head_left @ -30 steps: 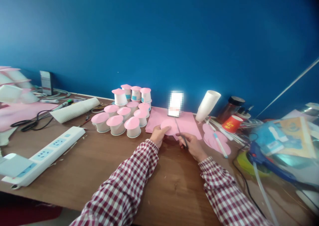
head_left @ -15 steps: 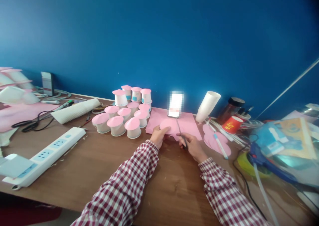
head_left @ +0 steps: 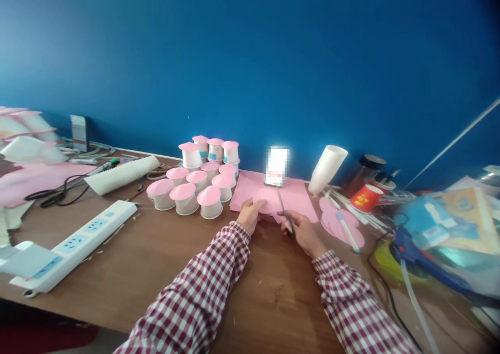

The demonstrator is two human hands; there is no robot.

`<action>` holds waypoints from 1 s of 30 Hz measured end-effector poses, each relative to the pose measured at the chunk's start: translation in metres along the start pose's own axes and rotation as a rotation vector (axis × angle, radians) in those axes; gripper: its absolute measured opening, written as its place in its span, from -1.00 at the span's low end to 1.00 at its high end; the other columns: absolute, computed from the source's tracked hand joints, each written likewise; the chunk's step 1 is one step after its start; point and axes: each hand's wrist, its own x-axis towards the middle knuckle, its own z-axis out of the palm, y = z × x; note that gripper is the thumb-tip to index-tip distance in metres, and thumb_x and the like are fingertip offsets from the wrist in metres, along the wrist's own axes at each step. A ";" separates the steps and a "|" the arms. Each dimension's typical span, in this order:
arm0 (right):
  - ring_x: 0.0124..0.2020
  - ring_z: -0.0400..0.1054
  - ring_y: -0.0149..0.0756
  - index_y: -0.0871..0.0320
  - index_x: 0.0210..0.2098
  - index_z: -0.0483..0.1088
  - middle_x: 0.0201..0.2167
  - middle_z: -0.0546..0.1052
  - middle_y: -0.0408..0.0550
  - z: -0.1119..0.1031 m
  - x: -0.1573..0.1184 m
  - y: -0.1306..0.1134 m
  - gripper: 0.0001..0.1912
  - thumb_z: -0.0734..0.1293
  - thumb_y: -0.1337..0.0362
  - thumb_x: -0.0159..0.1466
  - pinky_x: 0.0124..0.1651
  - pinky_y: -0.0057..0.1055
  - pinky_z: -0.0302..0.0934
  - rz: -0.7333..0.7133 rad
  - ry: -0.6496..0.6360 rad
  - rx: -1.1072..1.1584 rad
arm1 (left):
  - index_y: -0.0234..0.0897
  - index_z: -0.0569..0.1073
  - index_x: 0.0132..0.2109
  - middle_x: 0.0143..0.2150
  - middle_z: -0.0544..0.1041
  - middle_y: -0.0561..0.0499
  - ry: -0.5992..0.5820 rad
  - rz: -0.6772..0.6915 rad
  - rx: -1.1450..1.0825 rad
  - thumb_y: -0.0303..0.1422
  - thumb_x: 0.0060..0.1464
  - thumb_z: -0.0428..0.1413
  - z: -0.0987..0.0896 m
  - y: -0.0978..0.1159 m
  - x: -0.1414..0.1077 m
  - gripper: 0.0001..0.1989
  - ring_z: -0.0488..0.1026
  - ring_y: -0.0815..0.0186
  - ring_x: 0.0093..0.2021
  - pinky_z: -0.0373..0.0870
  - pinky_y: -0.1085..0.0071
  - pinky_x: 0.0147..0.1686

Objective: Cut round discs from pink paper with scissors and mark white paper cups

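My left hand (head_left: 249,217) is closed, its thumb pinching a pink piece of paper (head_left: 267,205) at its left side. My right hand (head_left: 304,231) grips dark-handled scissors (head_left: 283,204), whose blades point away from me beside the pink piece. Both hands are just in front of a pink paper sheet (head_left: 299,192) lying on the table. A lit phone (head_left: 276,165), its screen blurred out, leans against the wall behind them. To the right of my right hand lie pink paper circles (head_left: 332,226) with a white-and-blue marker (head_left: 347,231) on top.
Several paper cups with pink cone tops (head_left: 183,198) stand at the left. Beyond them lie a power strip (head_left: 82,242) and a ribbed stack of cups (head_left: 122,175). At the right are a leaning white cup stack (head_left: 327,169), a red cup (head_left: 366,198) and a blue glue gun (head_left: 425,263).
The view has shifted slightly, moving everything a little right and down. Both hands keep their grips on the paper and scissors, with hardly any other visible movement.
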 end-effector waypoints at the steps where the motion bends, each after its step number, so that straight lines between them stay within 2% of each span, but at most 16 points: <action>1: -0.59 0.28 -0.42 0.22 -0.15 0.42 -0.61 0.39 -0.17 0.000 0.000 0.000 -0.53 0.34 0.00 0.09 -0.48 -0.43 0.22 -0.001 0.003 0.003 | -0.45 0.42 -0.33 -0.38 0.49 -0.12 0.001 0.000 -0.001 -0.46 -0.07 0.13 0.000 0.000 0.000 -0.88 0.44 0.35 -0.43 0.47 0.42 -0.45; 7: -0.57 0.29 -0.40 0.21 -0.17 0.37 -0.58 0.40 -0.17 0.001 0.001 0.002 -0.56 0.33 0.01 0.10 -0.49 -0.43 0.22 -0.019 0.030 0.001 | -0.42 0.40 -0.37 -0.42 0.46 -0.05 0.000 0.005 -0.010 -0.50 -0.10 0.13 0.000 -0.003 0.000 -0.93 0.42 0.38 -0.45 0.47 0.42 -0.44; 11: -0.58 0.31 -0.36 0.14 -0.15 0.21 -0.62 0.40 -0.22 0.000 0.003 0.005 -0.54 0.36 0.02 0.08 -0.52 -0.45 0.19 -0.077 0.140 -0.041 | -0.39 0.39 -0.33 -0.40 0.45 -0.01 -0.010 0.070 0.010 -0.52 -0.17 0.17 -0.001 -0.008 -0.002 -0.83 0.41 0.41 -0.45 0.46 0.45 -0.44; 14: -0.59 0.29 -0.35 0.10 -0.31 0.16 -0.63 0.37 -0.24 -0.002 0.004 0.007 -0.60 0.36 0.00 0.07 -0.51 -0.45 0.17 -0.142 0.251 -0.124 | -0.37 0.38 -0.23 -0.41 0.44 0.03 0.032 0.119 0.075 -0.51 -0.18 0.18 -0.001 -0.012 -0.005 -0.72 0.40 0.42 -0.47 0.43 0.48 -0.49; 19: -0.55 0.27 -0.35 0.10 -0.47 0.19 -0.58 0.36 -0.17 -0.004 0.004 0.004 -0.62 0.33 -0.05 0.08 -0.48 -0.45 0.14 -0.218 0.395 -0.384 | -0.38 0.42 -0.27 -0.44 0.44 0.02 0.063 0.125 0.180 -0.42 -0.14 0.16 -0.001 -0.015 -0.019 -0.79 0.39 0.42 -0.50 0.40 0.51 -0.53; 23: -0.55 0.27 -0.33 0.11 -0.48 0.20 -0.59 0.38 -0.15 -0.004 0.004 0.004 -0.62 0.28 -0.08 0.11 -0.46 -0.43 0.14 -0.217 0.359 -0.421 | -0.38 0.46 -0.34 -0.48 0.45 0.01 0.082 0.152 0.381 -0.34 -0.10 0.15 -0.017 -0.009 -0.040 -0.83 0.37 0.41 -0.52 0.35 0.51 -0.55; 25: -0.55 0.27 -0.33 0.11 -0.48 0.21 -0.60 0.39 -0.14 -0.004 0.004 0.006 -0.63 0.26 -0.07 0.13 -0.45 -0.42 0.14 -0.223 0.331 -0.417 | -0.38 0.48 -0.37 -0.49 0.45 0.00 0.064 0.227 0.575 -0.33 -0.05 0.11 -0.031 0.000 -0.053 -0.83 0.37 0.39 -0.52 0.36 0.49 -0.52; 26: -0.55 0.28 -0.33 0.11 -0.48 0.21 -0.59 0.39 -0.14 -0.004 0.004 0.006 -0.63 0.26 -0.07 0.14 -0.44 -0.43 0.14 -0.226 0.326 -0.418 | -0.36 0.49 -0.37 -0.49 0.46 -0.01 0.048 0.306 0.701 -0.33 -0.03 0.09 -0.038 0.005 -0.059 -0.83 0.38 0.37 -0.49 0.36 0.47 -0.49; 29: -0.53 0.29 -0.33 0.12 -0.48 0.22 -0.58 0.41 -0.12 -0.004 0.004 0.007 -0.63 0.26 -0.06 0.14 -0.43 -0.43 0.14 -0.230 0.340 -0.426 | -0.27 0.51 -0.20 -0.28 0.52 -0.05 0.071 0.606 1.072 -0.39 0.03 0.02 -0.058 0.024 -0.081 -0.79 0.42 0.30 -0.29 0.37 0.37 -0.23; 30: -0.52 0.30 -0.33 0.12 -0.48 0.22 -0.57 0.42 -0.11 -0.004 0.003 0.006 -0.63 0.26 -0.07 0.14 -0.42 -0.42 0.15 -0.231 0.344 -0.425 | -0.24 0.50 -0.15 -0.19 0.51 -0.05 0.040 0.680 1.180 -0.42 0.03 0.01 -0.063 0.029 -0.088 -0.75 0.41 0.27 -0.18 0.33 0.33 -0.11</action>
